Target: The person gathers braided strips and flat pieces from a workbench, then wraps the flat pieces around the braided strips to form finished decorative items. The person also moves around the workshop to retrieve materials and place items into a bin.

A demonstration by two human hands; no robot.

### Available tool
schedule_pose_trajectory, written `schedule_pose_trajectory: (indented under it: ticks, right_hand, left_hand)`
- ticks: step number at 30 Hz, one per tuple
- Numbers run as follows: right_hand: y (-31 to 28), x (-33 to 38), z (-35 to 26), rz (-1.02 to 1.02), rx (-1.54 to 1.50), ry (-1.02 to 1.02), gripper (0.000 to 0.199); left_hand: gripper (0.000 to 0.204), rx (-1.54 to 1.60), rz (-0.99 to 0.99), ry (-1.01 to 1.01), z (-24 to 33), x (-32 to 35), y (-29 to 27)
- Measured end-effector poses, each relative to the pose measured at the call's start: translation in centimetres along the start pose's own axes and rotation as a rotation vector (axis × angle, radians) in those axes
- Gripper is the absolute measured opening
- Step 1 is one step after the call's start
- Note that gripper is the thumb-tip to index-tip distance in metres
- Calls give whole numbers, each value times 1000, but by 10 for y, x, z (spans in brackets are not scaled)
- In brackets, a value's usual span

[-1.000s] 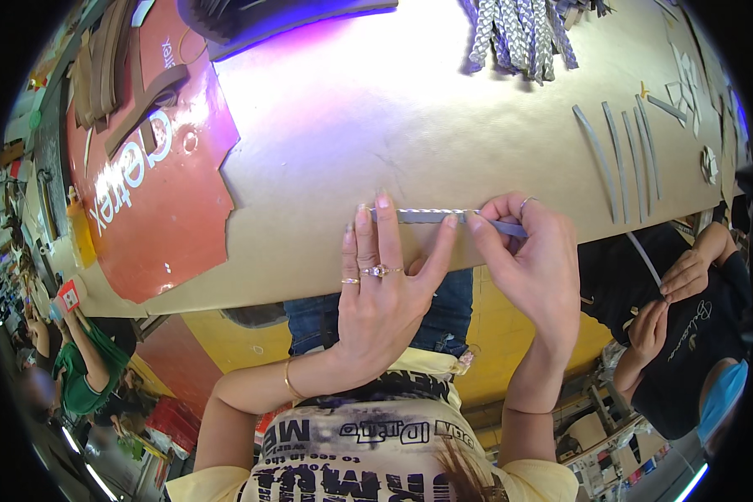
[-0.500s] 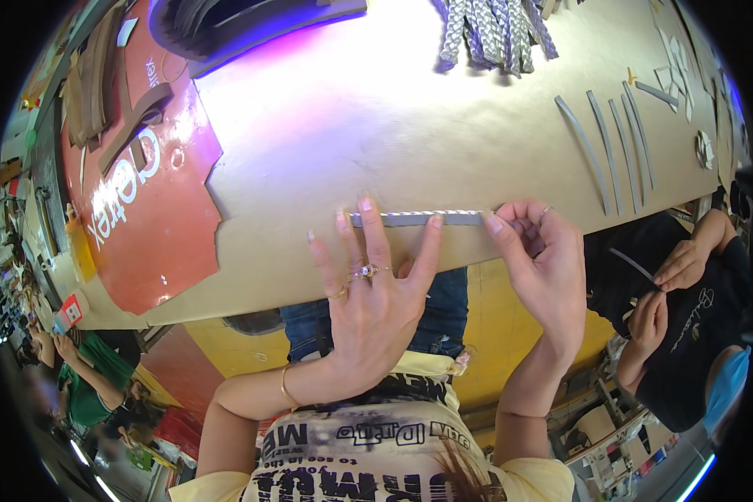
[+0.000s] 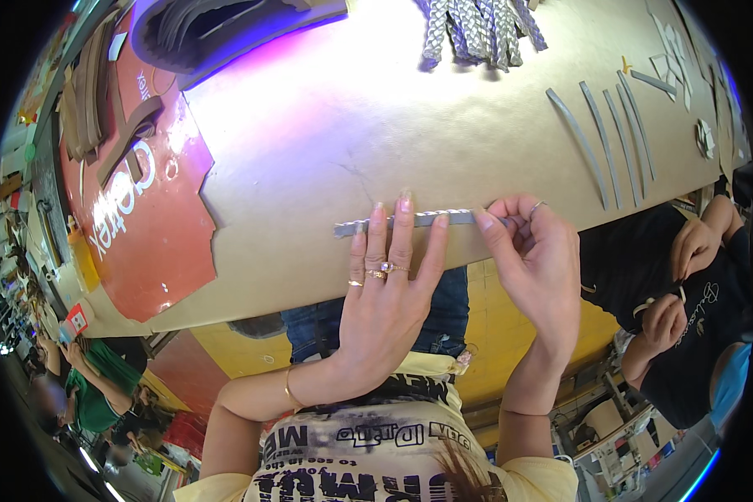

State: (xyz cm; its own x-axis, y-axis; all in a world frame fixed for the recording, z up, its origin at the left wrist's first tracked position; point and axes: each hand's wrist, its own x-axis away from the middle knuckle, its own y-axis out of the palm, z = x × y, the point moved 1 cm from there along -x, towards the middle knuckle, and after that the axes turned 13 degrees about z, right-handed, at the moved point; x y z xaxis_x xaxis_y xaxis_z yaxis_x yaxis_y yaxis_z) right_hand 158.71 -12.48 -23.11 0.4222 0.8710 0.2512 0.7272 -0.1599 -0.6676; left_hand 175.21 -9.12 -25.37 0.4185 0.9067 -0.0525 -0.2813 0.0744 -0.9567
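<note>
A narrow grey strip (image 3: 425, 222) lies left to right near the front of the table, with a thin, shiny twisted or braided trim along its far edge. My left hand (image 3: 383, 314) rests on it, fingers stretched and spread, the fingertips crossing the strip. Left of those fingers, the strip's end shows. My right hand (image 3: 540, 272) is closed at the other end, thumb and index finger pinching the strip. That end is partly hidden inside the curled fingers.
Silver braids (image 3: 477, 38) are piled at the far side. Several loose grey strips (image 3: 611, 142) lie to the right. A red sheet (image 3: 171, 243) with brown strips (image 3: 84, 109) covers the left; a dark rolled sheet (image 3: 226, 33) stands behind. At right, a co-worker's hands (image 3: 665, 322) work close by.
My left hand has slid right along the strip with its fingers closer together, uncovering the strip's left end. My right hand keeps its pinch. The co-worker's hands have moved apart.
</note>
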Motion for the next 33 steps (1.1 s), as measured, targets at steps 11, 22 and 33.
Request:
schedule_pose_trajectory:
  ticks: [11,22,33]
  right_hand:
    - [1,14,-1,137,40,-198,13]
    - [20,30,20,302,-50,-421,19]
    - [18,23,13,286,-69,-257,14]
  left_hand:
    - [58,-160,74,62,6,-3,6]
    - [47,-288,47,132,4,-3,4]
    - [48,-319,39,146,5,-3,4]
